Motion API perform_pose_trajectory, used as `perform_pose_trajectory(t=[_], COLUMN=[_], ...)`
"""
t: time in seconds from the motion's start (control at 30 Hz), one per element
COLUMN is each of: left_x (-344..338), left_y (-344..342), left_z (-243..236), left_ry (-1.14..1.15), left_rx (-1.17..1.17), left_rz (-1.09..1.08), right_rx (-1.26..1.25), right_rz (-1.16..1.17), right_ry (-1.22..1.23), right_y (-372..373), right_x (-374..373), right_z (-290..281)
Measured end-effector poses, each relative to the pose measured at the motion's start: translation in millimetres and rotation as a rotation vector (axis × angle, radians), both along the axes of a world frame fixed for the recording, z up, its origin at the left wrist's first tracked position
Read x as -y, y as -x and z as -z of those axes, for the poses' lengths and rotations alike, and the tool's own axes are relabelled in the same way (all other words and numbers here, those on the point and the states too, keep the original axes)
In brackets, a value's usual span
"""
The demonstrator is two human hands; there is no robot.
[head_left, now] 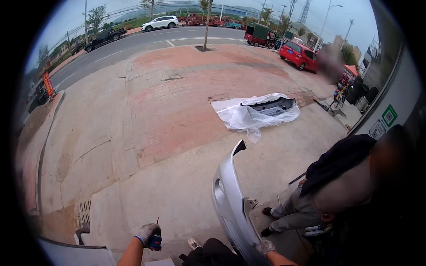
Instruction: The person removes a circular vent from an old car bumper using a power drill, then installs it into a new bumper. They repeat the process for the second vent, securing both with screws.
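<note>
My left hand, in a pale work glove, is closed around a small blue and black cordless screwdriver with a thin reddish bit pointing up. My right hand, also gloved, grips the near edge of a silver car bumper. The bumper stands on end, curving away from me, its outer face to the left and its far tip bent right. A bracket-like tab sticks out from its inner edge. The fingers of my right hand are partly hidden.
A person in grey trousers stands close to the bumper's right. Farther ahead, a black bumper-like part lies on white plastic wrapping. A floor drain is at left. A red car is parked near the road.
</note>
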State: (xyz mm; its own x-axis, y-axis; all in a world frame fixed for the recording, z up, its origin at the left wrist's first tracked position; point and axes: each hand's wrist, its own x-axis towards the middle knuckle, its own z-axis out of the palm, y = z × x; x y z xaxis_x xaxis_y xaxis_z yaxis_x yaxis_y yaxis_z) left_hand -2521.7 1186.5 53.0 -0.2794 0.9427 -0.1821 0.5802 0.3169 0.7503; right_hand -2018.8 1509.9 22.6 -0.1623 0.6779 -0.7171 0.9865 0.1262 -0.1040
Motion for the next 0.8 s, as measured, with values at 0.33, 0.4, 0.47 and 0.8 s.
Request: perform_pose_trajectory(t=[0.33, 0.4, 0.47, 0.8], left_x=[-81, -107, -147, -343], left_y=[229, 256, 302, 560], left_z=[59, 60, 85, 129], left_ry=[0.443, 0.583, 0.618, 0.695], left_rx=[1.086, 1.158, 1.125, 0.95], left_rz=[-0.916, -0.979, -0.964, -0.928], right_rx=[-0.188, -0.218, -0.161, -0.142], right_rz=[0.197, 0.207, 0.233, 0.526], right_ry=[0.081, 0.006, -0.035, 0.052], right_y=[220, 232, 277, 460], right_x=[-89, -111, -135, -257], right_z=[47, 134, 159, 128])
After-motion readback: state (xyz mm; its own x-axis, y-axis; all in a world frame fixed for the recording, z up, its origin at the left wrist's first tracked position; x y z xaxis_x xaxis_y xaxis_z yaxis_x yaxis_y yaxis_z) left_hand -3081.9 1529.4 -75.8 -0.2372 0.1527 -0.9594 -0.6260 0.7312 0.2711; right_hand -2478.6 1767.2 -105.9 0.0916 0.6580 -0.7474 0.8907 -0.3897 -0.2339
